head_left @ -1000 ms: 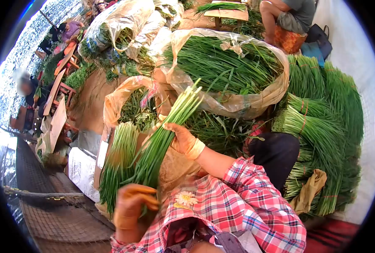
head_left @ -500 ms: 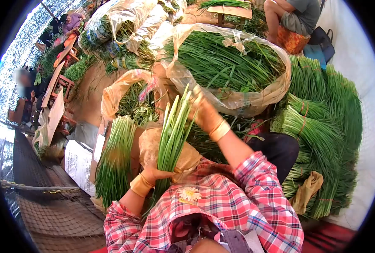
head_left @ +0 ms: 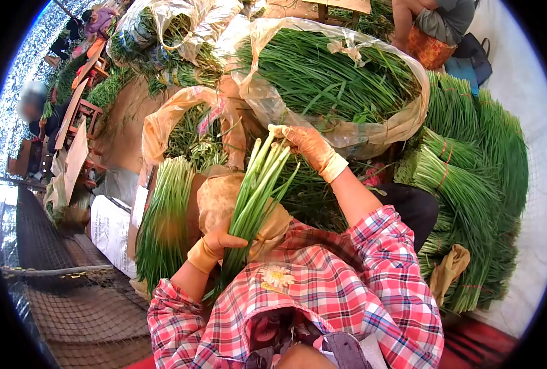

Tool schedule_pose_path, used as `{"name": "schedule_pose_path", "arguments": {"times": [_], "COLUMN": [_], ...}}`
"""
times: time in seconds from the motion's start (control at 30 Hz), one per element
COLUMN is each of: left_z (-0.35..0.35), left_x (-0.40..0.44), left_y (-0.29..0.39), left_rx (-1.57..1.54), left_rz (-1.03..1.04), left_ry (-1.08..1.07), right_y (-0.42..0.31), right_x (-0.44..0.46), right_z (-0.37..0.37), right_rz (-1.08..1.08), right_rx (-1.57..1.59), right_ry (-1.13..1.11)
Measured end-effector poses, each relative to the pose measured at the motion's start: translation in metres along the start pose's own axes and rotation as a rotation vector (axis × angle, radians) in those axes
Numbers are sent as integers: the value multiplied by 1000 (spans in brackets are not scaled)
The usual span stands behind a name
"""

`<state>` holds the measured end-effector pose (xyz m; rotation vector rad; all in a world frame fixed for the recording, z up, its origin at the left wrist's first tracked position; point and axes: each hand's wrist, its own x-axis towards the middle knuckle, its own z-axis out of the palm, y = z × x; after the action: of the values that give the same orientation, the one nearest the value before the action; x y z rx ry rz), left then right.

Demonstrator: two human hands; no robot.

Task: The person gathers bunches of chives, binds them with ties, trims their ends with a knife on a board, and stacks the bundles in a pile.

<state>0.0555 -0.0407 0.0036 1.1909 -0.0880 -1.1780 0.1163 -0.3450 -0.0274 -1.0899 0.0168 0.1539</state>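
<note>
My left hand (head_left: 217, 242), in an orange-tan glove, is closed round the lower, leafy part of a small bunch of chives (head_left: 256, 195). The bunch leans up and right over my lap, its pale stem ends at the top. At those ends is my gloved right hand (head_left: 309, 147), its fingers pinched together against the stems. Behind the bunch, a stained tan cloth or bag (head_left: 215, 195) covers something by my knees. To its left lies a thick sheaf of chives (head_left: 166, 212), pale ends away from me.
A large plastic bag of loose chives (head_left: 332, 80) stands ahead, with a smaller bag of trimmings (head_left: 190, 138) to its left. Tied bundles (head_left: 470, 184) are piled on the right. A seated person (head_left: 436, 24) is at the back right; wooden benches (head_left: 79, 117) stand left.
My right hand, blurred before, is now sharp and slightly farther right at the stem ends. The bunch leans a little more to the right, and its leaves spread wider. My left hand keeps its hold.
</note>
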Motion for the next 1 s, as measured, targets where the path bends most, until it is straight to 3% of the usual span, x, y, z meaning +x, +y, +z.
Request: {"name": "schedule_pose_path", "arguments": {"times": [0.03,0.13,0.3,0.37,0.43,0.47,0.5,0.57,0.63,0.7,0.77,0.83,0.93,0.97,1.0], "left_z": [0,-12,-12,-17,-24,-23,-22,-17,0,11,15,9,-6,-4,0], "left_x": [-1,-4,-17,-22,-32,-31,-30,-29,-19,-12,-6,-3,10,9,6], "left_y": [1,-7,9,8,8,7,9,10,15,13,11,6,-17,-18,-19], "left_rx": [-60,-61,-18,-31,-91,-97,-94,-132,-116,-92,-115,-87,314,313,203], "left_rz": [-31,67,111,177,185,218,225,164,177,179,77,39,376,374,219], "left_ry": [-9,69,162,192,235,260,262,281,278,277,341,312,319,320,270], "right_y": [-2,0,33,47,55,59,70,59,47,54,59,56,54,53,53], "right_x": [-1,-5,-29,-39,-42,-48,-51,-53,-52,-38,-29,-28,-28,-27,-27], "right_z": [-2,-19,-57,-87,-114,-111,-101,-42,5,33,58,64,65,66,68], "right_rz": [-3,-100,61,-46,334,648,802,762,455,367,436,453,386,389,378], "right_rx": [-67,107,168,281,-135,-535,-730,-577,-153,270,162,306,343,344,327], "right_ry": [16,353,477,649,589,337,29,-194,-173,-234,-99,-90,-76,-76,-108]}}
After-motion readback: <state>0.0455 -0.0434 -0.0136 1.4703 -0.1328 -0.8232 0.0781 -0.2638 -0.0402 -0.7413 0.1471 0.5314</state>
